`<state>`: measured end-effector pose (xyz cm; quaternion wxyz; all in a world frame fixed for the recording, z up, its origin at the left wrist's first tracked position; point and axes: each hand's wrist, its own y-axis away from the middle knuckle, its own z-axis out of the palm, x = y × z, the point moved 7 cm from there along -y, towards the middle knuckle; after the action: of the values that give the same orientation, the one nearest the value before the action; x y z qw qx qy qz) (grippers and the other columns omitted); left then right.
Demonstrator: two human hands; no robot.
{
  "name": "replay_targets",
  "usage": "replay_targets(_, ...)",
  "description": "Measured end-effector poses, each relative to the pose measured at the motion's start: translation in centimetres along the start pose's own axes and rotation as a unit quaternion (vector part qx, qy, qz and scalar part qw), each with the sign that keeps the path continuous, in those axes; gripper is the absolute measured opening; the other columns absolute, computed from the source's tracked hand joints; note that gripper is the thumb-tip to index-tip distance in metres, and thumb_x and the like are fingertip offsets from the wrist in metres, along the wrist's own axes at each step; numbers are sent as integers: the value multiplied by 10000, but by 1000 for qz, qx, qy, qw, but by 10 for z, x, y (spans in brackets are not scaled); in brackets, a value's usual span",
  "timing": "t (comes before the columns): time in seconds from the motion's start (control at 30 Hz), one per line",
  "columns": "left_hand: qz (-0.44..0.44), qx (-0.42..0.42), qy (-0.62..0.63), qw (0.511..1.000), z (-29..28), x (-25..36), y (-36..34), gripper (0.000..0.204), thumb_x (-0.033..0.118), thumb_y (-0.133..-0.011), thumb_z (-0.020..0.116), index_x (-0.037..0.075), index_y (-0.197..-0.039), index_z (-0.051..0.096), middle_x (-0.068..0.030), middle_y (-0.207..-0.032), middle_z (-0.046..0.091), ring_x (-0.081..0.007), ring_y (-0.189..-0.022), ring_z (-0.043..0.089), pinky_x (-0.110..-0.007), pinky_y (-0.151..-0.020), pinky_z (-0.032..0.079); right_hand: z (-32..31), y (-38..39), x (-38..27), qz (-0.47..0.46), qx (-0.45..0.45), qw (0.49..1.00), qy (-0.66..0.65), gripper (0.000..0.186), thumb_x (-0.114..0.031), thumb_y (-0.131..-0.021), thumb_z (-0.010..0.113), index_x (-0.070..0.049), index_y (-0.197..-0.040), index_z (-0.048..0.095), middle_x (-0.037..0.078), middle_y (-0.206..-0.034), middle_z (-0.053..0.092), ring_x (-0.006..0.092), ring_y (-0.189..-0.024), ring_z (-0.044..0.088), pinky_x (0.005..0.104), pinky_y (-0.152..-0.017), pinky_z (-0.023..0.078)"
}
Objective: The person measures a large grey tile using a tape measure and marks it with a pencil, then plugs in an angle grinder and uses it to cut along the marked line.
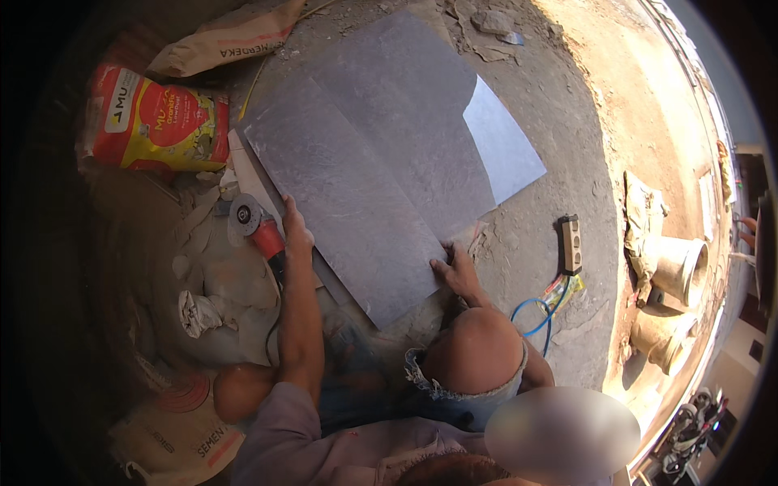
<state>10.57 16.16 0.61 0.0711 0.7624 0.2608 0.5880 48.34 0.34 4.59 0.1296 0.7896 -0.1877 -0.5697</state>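
A large grey tile (340, 206) lies in front of me, overlapping a second grey tile (405, 97) beyond it. My left hand (298, 225) grips the near tile's left edge. At its right edge, close to the near corner, my right hand (459, 271) holds it with the thumb on top and the other fingers partly hidden. Just left of my left hand rests an angle grinder (266, 239) with a red body and a round disc. A bright patch of sunlight falls on the far tile's right corner.
A red and yellow bag (158, 121) stands at the far left, near a brown paper sack (227, 40). On the right lie a power strip (571, 245) and its blue cable (531, 304). Farther right are pale cylindrical pots (679, 271). Another sack (178, 429) lies near left.
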Motion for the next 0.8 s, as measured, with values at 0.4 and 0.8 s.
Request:
replay_targets(0.4,-155,212,-90,961,16,88,64,767,578,-901,509,-95,-1265,460,-177,-1315,509,-241,-1115,513,-306,-979,358,5,53,51,169,-41,957,-230,369,-34,-870,634,26,-1218,531,88,-873,648,145,-783,612,275,-735,482)
replay_targets(0.8,-56,94,67,992,-9,33,-51,386,175,-891,579,-65,-1189,532,-145,-1116,591,-268,-1004,578,-420,-861,481,21,5,39,197,36,888,-415,254,8,-852,642,82,-1079,555,85,-845,642,134,-732,628,241,-668,537)
